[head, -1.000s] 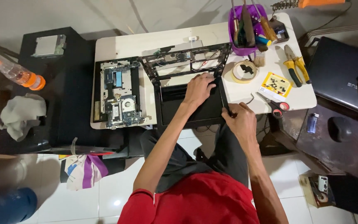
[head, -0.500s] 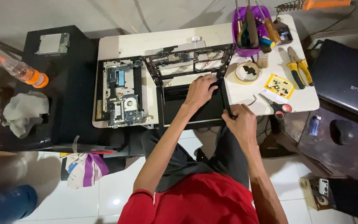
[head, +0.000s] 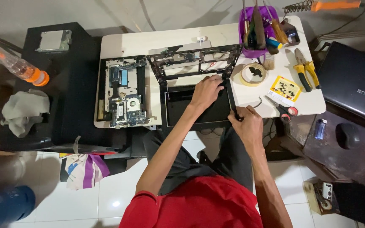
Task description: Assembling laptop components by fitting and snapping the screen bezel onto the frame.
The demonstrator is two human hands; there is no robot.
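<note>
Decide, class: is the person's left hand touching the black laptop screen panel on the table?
Touching. The head view shows the left hand lying flat on the top edge of the black screen panel, fingers spread over its frame with no gap visible.

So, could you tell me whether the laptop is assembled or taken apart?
Taken apart: the motherboard lies bare, beside the empty frame.
</note>
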